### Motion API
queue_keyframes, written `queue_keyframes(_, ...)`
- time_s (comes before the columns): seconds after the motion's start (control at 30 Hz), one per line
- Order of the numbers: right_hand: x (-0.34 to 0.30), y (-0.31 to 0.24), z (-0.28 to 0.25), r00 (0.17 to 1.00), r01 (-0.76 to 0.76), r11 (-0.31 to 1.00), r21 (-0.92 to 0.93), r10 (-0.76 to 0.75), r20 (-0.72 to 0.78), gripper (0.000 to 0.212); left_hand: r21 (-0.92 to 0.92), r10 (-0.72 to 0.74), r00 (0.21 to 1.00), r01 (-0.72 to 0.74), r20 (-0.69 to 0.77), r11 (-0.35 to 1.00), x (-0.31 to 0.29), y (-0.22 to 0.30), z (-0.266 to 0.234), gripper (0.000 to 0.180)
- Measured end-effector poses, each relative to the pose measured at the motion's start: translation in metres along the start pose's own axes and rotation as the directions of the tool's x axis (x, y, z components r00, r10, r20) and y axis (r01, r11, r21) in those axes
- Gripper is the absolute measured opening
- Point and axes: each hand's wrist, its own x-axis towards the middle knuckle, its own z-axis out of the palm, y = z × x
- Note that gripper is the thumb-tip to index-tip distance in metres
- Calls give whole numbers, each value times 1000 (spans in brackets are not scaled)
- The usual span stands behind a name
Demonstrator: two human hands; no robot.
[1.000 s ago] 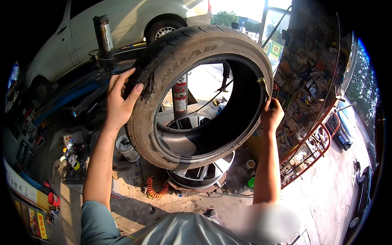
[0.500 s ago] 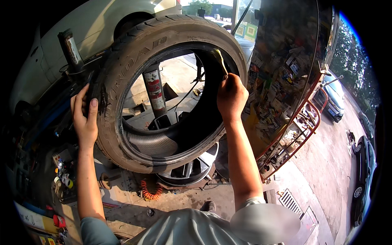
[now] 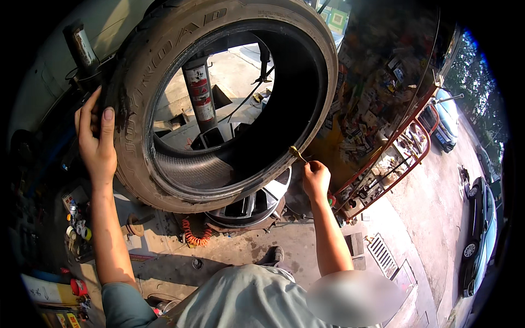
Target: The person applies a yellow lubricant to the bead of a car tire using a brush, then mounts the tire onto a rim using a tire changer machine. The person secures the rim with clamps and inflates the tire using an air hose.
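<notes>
A large black tire (image 3: 143, 106) stands up before me, its dusty sidewall facing me. My left hand (image 3: 99, 145) grips its left edge, the thumb on the sidewall and the fingers curled over the tread. Pinched in my right hand (image 3: 316, 180) is a small brush (image 3: 297, 153) with yellowish bristles. The bristle end is at the tire's lower right inner edge; I cannot tell if it touches. Behind the tire's lower edge lies a silver and black wheel rim (image 3: 261, 203).
Through the tire's opening shows a post (image 3: 199, 93) with a red and white label. An orange coiled hose (image 3: 197, 234) lies below. At right are a red-framed rack (image 3: 377, 164) of tools, a floor grate (image 3: 381, 254) and parked cars (image 3: 478, 235). Bottles (image 3: 73, 210) clutter the left.
My right hand has brought the brush down from the tire's upper right inner edge to its lower right. The tire sits higher and slightly further left in view; my left hand keeps its grip.
</notes>
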Motion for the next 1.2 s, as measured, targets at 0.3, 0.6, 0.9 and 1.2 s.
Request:
queue_keyframes(0.3, 108, -74, -60, 712, 610, 413, -676, -661, 239, 33, -46, -5, 1000, 4, -16, 999, -2, -10, 7, 50)
queue_keyframes(0.6, -28, -20, 35, 695, 662, 700, -267, -442, 567, 13, -32, 43, 998, -44, -51, 999, -4, -25, 3, 51)
queue_keyframes(0.9, 80, -41, -25, 800, 585, 640, -497, -555, 228, 13, -129, -43, 995, 32, -86, 991, -5, 1, 6, 48)
queue_keyframes(1.2, -82, -47, 57, 730, 614, 743, -266, -407, 549, 11, -95, -20, 992, 8, -126, 995, -6, -1, 6, 49)
